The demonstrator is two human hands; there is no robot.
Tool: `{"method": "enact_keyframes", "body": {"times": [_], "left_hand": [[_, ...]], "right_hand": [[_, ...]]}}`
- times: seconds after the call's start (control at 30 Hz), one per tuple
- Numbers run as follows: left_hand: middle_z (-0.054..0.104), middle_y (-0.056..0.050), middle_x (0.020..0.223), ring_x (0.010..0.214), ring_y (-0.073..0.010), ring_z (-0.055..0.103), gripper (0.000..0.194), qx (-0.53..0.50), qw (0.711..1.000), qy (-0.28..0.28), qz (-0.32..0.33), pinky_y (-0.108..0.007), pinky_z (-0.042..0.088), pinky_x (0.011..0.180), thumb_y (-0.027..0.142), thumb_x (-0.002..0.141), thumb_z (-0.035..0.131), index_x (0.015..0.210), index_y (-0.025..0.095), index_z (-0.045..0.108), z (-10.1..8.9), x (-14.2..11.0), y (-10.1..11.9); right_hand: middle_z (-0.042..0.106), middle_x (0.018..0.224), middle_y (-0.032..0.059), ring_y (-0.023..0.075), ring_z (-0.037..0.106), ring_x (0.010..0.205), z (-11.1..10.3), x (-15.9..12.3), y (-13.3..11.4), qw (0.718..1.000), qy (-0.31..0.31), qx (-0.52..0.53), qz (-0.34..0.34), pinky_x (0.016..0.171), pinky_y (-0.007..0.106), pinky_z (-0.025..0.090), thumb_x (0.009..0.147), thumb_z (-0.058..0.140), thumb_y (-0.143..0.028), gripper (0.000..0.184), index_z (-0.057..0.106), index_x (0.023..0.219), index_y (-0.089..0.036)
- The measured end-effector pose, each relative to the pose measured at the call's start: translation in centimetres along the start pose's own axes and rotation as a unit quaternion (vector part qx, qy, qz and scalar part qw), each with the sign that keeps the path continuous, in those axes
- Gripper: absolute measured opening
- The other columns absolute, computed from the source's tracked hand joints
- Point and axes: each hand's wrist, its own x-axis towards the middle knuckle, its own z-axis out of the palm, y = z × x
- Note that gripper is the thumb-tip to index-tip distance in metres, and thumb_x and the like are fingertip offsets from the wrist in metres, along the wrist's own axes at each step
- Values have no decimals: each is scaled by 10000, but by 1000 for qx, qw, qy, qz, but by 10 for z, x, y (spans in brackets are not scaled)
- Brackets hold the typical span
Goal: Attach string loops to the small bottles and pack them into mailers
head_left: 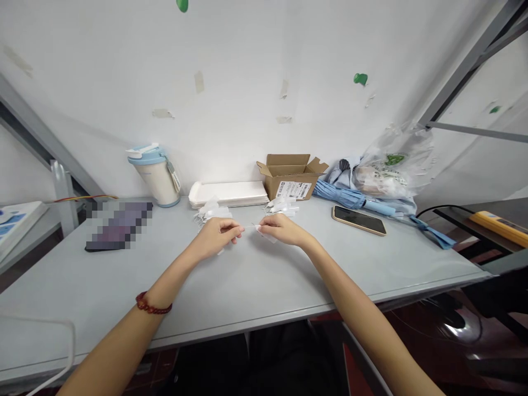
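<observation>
My left hand point(218, 236) is closed in a pinch above the desk, with what looks like the end of a thin, pale strand at its fingertips. Facing it, my right hand point(281, 227) pinches a small translucent white piece point(268, 237) that sticks out below the fingers. The strand point(249, 226) spans the short gap between both hands; its exact kind is too fine to make out. Just behind my left hand lies a pile of translucent white pieces point(212, 210). A second pile of similar pieces point(284, 205) is behind my right hand.
Against the wall stand a tumbler point(159, 179), a stack of white envelopes point(231, 193) and an opened cardboard box point(295, 181). Rightward lie a phone point(358, 220), a folded blue umbrella point(346, 197) and a plastic bag point(391, 165). A pixelated dark object point(119, 225) lies left on the desk point(256, 286).
</observation>
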Motion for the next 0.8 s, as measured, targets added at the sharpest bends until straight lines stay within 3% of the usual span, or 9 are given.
{"method": "enact_keyframes", "body": {"times": [0.2, 0.4, 0.63, 0.8], "left_hand": [[669, -39, 672, 611, -174, 605, 289, 6, 1000, 1, 13, -258, 432, 526, 440, 750, 560, 736, 180, 685, -2, 0, 0], [655, -29, 674, 589, -159, 591, 288, 14, 998, -63, 3, -238, 396, 467, 446, 750, 559, 676, 193, 676, 0, -1, 3], [600, -23, 570, 530, -146, 535, 350, -18, 1000, 7, 18, -238, 380, 451, 495, 755, 550, 671, 172, 657, 5, 0, 0], [627, -28, 621, 555, -150, 572, 335, -61, 998, 17, 14, -257, 447, 504, 487, 752, 566, 697, 171, 663, 5, 2, 0]], "right_hand": [[549, 622, -10, 98, 454, 572, -3, -1, 1, 1000, 17, 17, 14, 545, 223, 335, 814, 483, -306, 236, 558, 652, -151], [553, 606, -6, 100, 474, 574, -1, -1, 1, 1000, 8, 26, 12, 551, 221, 348, 794, 491, -287, 221, 579, 650, -145], [535, 572, -24, 98, 481, 565, 1, -2, -4, 996, -47, 76, -11, 555, 221, 353, 778, 524, -292, 199, 593, 660, -148], [530, 591, -23, 97, 480, 575, 0, -3, -3, 991, -45, 124, -18, 569, 223, 358, 791, 530, -308, 212, 593, 668, -147]]}}
